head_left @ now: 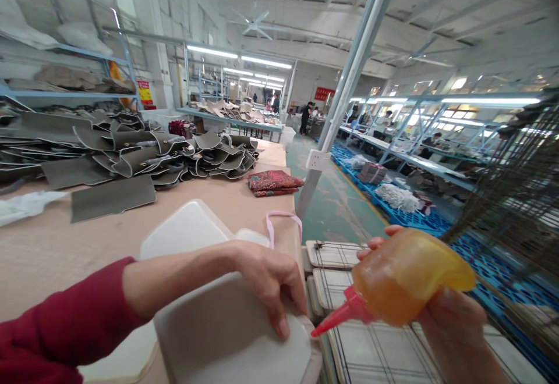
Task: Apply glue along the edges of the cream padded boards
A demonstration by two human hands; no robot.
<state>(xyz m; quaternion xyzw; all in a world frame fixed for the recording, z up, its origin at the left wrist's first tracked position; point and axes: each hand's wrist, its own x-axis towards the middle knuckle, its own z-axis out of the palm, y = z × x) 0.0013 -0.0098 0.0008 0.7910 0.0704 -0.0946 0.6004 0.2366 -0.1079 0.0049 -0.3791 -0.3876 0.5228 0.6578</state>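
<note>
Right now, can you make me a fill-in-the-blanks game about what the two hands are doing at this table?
1. The right hand holds an orange squeeze bottle with a ____ nozzle.
2. The left hand presses on a pale ____ piece.
3. The left arm wears a dark ____ sleeve.
4. Behind lies a pile of ____ pieces.

Missing words: red; grey; red; grey

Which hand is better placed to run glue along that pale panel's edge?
Right, probably. The right hand already holds the orange squeeze bottle, its red nozzle aimed at the pale panel edge. The left hand is pressing that panel down.
</note>
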